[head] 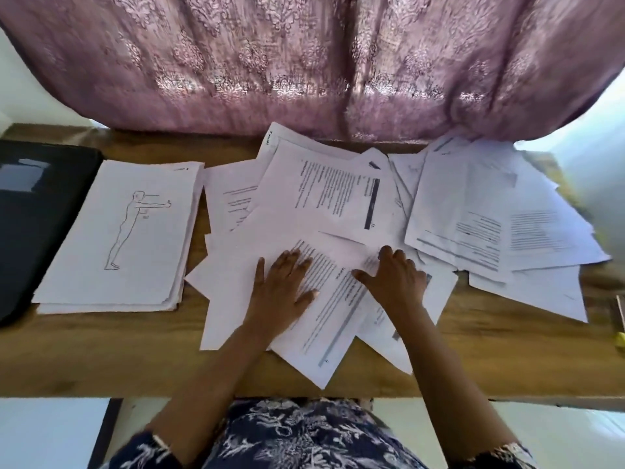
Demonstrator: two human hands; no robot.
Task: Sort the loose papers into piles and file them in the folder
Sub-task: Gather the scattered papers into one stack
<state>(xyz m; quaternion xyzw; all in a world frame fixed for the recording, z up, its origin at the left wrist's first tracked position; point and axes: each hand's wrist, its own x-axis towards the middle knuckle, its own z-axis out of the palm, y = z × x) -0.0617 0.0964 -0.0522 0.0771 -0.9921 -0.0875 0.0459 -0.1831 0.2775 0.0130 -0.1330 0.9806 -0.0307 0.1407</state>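
Loose white printed papers [338, 204] sprawl over the middle and right of the brown wooden tabletop [101, 360]. Left grip [284, 286] and right grip [395, 282] lie flat on the near sheets, fingers spread, clasping nothing. A black folder [33, 231] lies at left.

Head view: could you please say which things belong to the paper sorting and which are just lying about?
Job: loose papers, sorted pile, folder, left hand, right hand.
Lying about: curtain, yellow item, table.
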